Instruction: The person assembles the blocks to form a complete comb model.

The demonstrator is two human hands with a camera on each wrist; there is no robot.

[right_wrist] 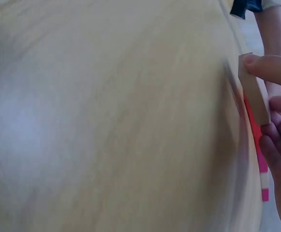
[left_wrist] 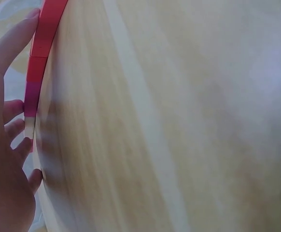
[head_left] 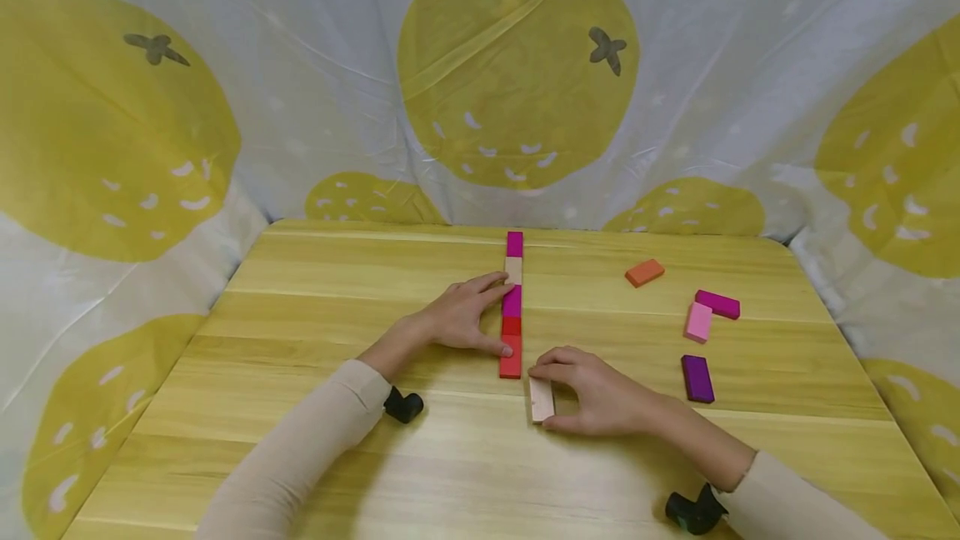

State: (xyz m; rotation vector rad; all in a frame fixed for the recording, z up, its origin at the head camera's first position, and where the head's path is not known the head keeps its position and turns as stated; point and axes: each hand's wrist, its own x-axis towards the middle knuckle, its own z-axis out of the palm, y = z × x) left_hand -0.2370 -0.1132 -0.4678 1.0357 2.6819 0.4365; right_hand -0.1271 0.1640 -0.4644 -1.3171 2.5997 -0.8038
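A straight row of rectangular wooden blocks runs away from me: a red block (head_left: 510, 363) nearest, another red one (head_left: 511, 326), a magenta block (head_left: 512, 303), a beige block (head_left: 513, 269) and a magenta one (head_left: 514, 243) farthest. My left hand (head_left: 459, 315) lies along the row's left side, thumb at the nearest red block, fingertips by the magenta and beige ones, fingers fairly straight. Just right of the row's near end, my right hand (head_left: 600, 394) pinches a plain wood block (head_left: 542, 402) by its two ends, thumb at the near end. The right wrist view shows this pale block (right_wrist: 254, 92) tilted.
On the right of the wooden table (head_left: 300, 307) lie an orange block (head_left: 645, 273), a magenta block (head_left: 720, 304) with a pink block (head_left: 698, 322) against it, and a purple block (head_left: 698, 379). A fruit-patterned curtain (head_left: 330, 90) hangs behind the table's far edge.
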